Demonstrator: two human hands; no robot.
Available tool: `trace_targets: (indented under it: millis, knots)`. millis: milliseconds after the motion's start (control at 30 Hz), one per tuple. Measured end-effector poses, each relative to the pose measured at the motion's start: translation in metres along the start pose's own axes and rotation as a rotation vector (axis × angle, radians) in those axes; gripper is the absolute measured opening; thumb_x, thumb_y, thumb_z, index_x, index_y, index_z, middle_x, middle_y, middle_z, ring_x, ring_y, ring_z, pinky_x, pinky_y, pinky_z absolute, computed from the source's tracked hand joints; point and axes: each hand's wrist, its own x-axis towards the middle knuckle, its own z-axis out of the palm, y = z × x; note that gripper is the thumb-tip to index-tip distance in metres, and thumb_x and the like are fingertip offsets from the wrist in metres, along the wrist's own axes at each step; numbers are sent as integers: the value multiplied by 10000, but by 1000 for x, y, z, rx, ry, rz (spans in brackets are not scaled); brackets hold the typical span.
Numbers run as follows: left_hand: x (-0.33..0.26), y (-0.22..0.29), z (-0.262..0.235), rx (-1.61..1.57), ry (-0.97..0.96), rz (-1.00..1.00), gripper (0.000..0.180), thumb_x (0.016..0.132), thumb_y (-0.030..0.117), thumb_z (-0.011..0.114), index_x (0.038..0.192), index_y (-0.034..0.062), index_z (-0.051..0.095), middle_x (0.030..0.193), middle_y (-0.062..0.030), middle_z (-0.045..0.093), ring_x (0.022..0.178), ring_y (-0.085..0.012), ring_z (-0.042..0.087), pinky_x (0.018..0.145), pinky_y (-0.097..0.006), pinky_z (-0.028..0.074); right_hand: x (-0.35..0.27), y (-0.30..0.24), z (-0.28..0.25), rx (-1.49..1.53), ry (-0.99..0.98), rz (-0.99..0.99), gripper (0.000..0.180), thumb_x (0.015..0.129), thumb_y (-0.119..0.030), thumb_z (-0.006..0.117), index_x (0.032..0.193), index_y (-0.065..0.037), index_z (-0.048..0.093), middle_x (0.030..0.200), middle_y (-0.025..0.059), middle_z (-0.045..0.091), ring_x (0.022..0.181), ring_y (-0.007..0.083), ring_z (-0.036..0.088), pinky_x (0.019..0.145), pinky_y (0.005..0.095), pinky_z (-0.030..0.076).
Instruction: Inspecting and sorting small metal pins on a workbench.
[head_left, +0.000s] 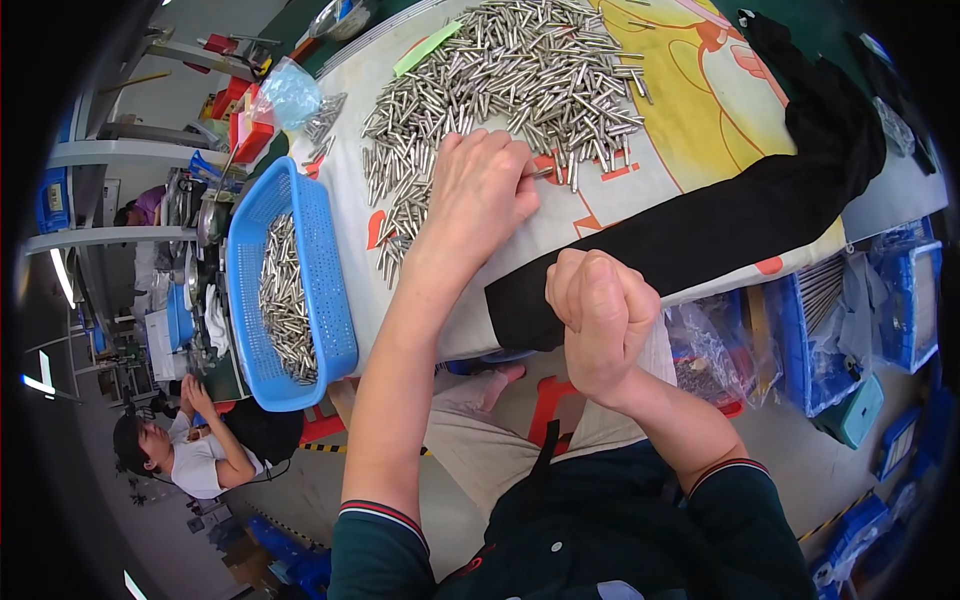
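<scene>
A large heap of short silvery metal pins (500,70) lies spread over the patterned cloth (690,140). At the near edge of the heap is my left hand (480,190), its fingers curled closed. A metal pin (541,173) pokes out beside its thumb and forefinger, and the rest of what is in the palm is hidden. My right hand (603,315) is closed in a fist above the near table edge, by the end of a long black cloth strip (650,235). Whatever that fist holds, if anything, does not show.
A blue perforated basket (342,320) part-filled with similar pins stands to the left. A green slip (427,48) lies on the heap. Blue crates (800,370) and plastic bags are below the right table edge. Another person (205,455) sits at far left.
</scene>
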Motion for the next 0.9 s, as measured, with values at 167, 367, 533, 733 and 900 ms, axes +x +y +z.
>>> trace_targets:
  millis: [167, 367, 533, 733, 900]
  knots:
    - [-9, 6, -19, -8, 55, 67, 81, 643, 30, 613, 690, 37, 548, 671, -66, 548, 688, -229, 534, 689, -333, 367, 6, 0, 1, 47, 39, 59, 415, 976, -191, 336, 579, -71, 311, 507, 0, 306, 450, 75, 226, 425, 252, 206]
    - [-65, 32, -33, -56, 12, -17, 140, 617, -3, 640, 686, 51, 529, 705, -63, 495, 729, -220, 514, 693, -338, 361, 13, -1, 2, 153, 101, 122, 416, 976, -215, 351, 587, -75, 302, 493, -2, 287, 427, 67, 199, 419, 251, 184]
    - [-80, 46, -31, -119, -42, -94, 141, 628, -11, 645, 723, 36, 552, 694, -54, 522, 709, -225, 520, 674, -331, 360, 13, -3, 2, 151, 106, 143, 422, 975, -215, 353, 579, -80, 298, 484, -3, 281, 418, 65, 195, 414, 252, 183]
    - [-86, 45, -23, -223, 22, -162, 97, 682, 17, 668, 752, 10, 600, 718, -77, 550, 726, -248, 533, 689, -344, 388, 27, -11, 2, 265, 143, 229, 434, 968, -231, 361, 561, -96, 292, 475, -13, 269, 409, 69, 173, 416, 247, 176]
    - [-87, 49, -21, -229, 75, -212, 81, 669, 12, 675, 717, 11, 609, 700, -84, 552, 703, -256, 538, 670, -352, 402, 36, -7, 1, 398, 166, 236, 424, 967, -200, 405, 570, -80, 317, 497, -35, 288, 425, 46, 208, 396, 239, 166]
